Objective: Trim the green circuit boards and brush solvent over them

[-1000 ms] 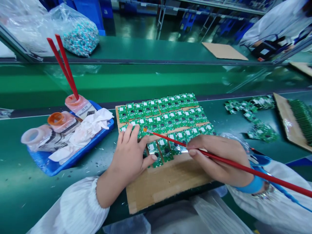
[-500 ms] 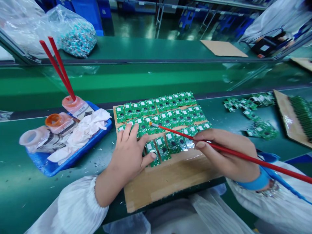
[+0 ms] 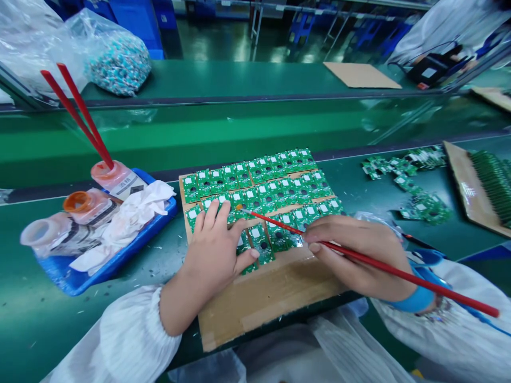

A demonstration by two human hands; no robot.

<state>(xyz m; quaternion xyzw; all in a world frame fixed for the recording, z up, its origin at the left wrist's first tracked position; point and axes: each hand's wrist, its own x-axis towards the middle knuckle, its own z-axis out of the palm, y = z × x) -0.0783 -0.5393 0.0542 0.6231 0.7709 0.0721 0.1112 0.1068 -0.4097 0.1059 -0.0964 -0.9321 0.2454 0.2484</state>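
Note:
Rows of green circuit boards lie on a brown cardboard sheet. My left hand rests with its fingers spread over the boards at the left of the lower rows, covering some of them. Between the thumb and fingers of my right hand is a thin red paintbrush. Its bristle tip points left and is at the middle row of boards, just right of my left fingers; whether it touches a board I cannot tell. A blue band circles my right wrist.
At left a blue tray holds bottles and crumpled white tissue; two red sticks stand in one bottle. Loose boards and a cardboard piece with stacked boards lie right. Behind are a bag of small parts and another person's sleeve.
My right hand and the paintbrush have shifted left, the tip moving slightly left along the middle row. My left hand stays over the boards. The whole view has shifted a little.

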